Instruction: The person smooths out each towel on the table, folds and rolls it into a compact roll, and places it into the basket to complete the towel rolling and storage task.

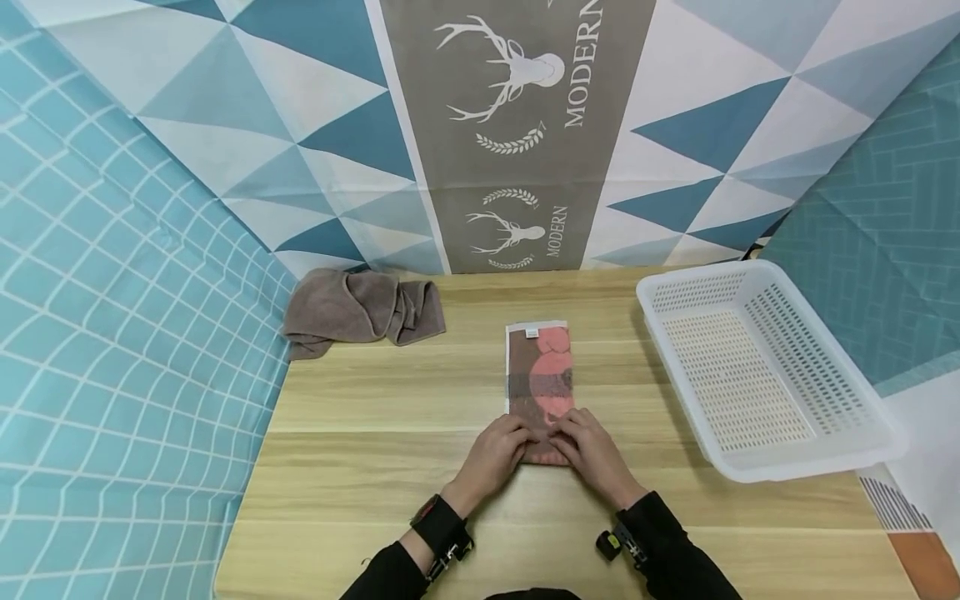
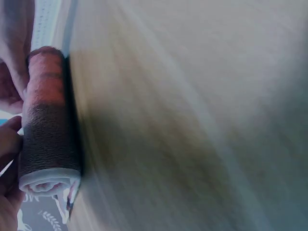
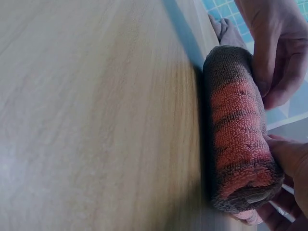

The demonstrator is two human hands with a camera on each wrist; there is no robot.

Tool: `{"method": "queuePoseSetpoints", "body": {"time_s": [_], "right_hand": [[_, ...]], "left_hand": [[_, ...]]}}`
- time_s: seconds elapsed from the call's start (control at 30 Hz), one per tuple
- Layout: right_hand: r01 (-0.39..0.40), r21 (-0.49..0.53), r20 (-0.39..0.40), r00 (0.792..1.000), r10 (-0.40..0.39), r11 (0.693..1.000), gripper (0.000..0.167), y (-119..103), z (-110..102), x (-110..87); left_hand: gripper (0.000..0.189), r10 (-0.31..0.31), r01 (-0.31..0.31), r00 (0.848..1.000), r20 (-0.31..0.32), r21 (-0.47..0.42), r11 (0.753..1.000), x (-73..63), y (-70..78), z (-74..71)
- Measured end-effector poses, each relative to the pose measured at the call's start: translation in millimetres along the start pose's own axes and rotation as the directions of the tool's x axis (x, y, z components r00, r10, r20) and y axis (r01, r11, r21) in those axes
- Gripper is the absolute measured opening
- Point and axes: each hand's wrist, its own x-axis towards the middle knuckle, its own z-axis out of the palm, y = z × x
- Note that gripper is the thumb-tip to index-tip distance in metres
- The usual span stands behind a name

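A brown and pink towel [image 1: 551, 375] lies lengthwise on the wooden table, its far part flat with a white edge and a small label. Its near end is wound into a thick roll, whose spiral end shows in the left wrist view. My left hand [image 1: 491, 454] holds the left part of this roll, thumb and fingers curled at it. At the right part, my right hand [image 1: 595, 454] grips the roll [image 3: 238, 130] with the thumb on the near side and fingers beyond. Both hands sit close together, and some fingertips are hidden behind the roll.
A crumpled grey-brown cloth [image 1: 360, 308] lies at the table's back left. On the right stands a white perforated plastic basket [image 1: 832, 350], reaching over the table's right edge. Patterned sheets rise behind the table [image 1: 360, 500] and along its left side.
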Motion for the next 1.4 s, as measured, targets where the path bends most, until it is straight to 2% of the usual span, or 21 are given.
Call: {"method": "queuePoseSetpoints", "body": {"time_s": [0.1,0.23,0.37,0.43,0.5,0.67,0.8,1.0,1.1,1.17,1.27,1.4], "right_hand": [[0.059,-0.077,-0.012,0.998,-0.060,0.995,0.010,0.2,0.6,-0.1],[0.165,-0.190,-0.012,0.985,-0.171,0.968,0.011,-0.7,1.2,-2.1],[0.258,-0.202,-0.006,0.964,-0.264,0.945,0.011,-3.7,2.9,-7.3],[0.273,-0.191,0.004,0.961,-0.277,0.943,0.012,-5.6,2.9,-9.5],[0.271,-0.188,0.014,0.962,-0.274,0.944,0.020,-7.7,1.6,-10.8],[0.223,-0.225,0.050,0.975,-0.217,0.949,0.044,-12.3,-1.5,-12.4],[0.175,-0.222,0.083,0.984,-0.160,0.959,0.036,-15.3,-1.8,-11.1],[0.083,-0.144,0.123,0.990,-0.065,0.986,0.033,-11.3,-3.4,-6.6],[0.050,-0.129,0.143,0.989,-0.031,0.990,0.026,-8.8,-5.7,-4.9],[0.031,-0.117,0.160,0.987,-0.012,0.993,0.019,-8.2,-6.7,-4.7],[-0.019,-0.079,0.203,0.979,0.035,0.997,0.015,-8.8,-8.1,-5.2],[-0.141,0.015,0.274,0.953,0.131,0.990,0.016,-8.9,-9.3,-6.3]], "left_hand": [[0.015,0.055,-0.058,0.996,0.076,0.037,0.998,-0.9,-0.2,-1.8],[0.042,0.092,-0.107,0.975,0.200,0.065,0.992,-5.3,-3.8,-6.3],[0.046,0.088,-0.099,0.954,0.286,0.023,0.995,-12.4,-7.4,-7.3],[0.042,0.076,-0.079,0.951,0.301,-0.004,0.997,-15.2,-7.8,-7.2],[0.040,0.056,-0.055,0.949,0.309,-0.011,0.998,-16.0,-7.6,-7.7],[0.043,-0.003,0.001,0.939,0.343,0.006,1.000,-13.2,-6.5,-8.1],[0.045,0.003,-0.022,0.943,0.332,0.055,0.998,-11.0,-3.9,-7.4],[0.042,0.066,-0.096,0.977,0.203,0.141,0.985,-7.8,0.1,-5.4],[0.032,0.116,-0.135,0.984,0.138,0.140,0.981,-5.7,1.6,-4.9],[0.031,0.146,-0.164,0.982,0.118,0.153,0.975,-5.3,2.8,-5.2],[0.035,0.171,-0.196,0.976,0.134,0.208,0.958,-7.7,4.0,-3.7],[0.038,0.175,-0.226,0.964,0.200,0.273,0.935,-11.8,4.0,-0.6]]}}
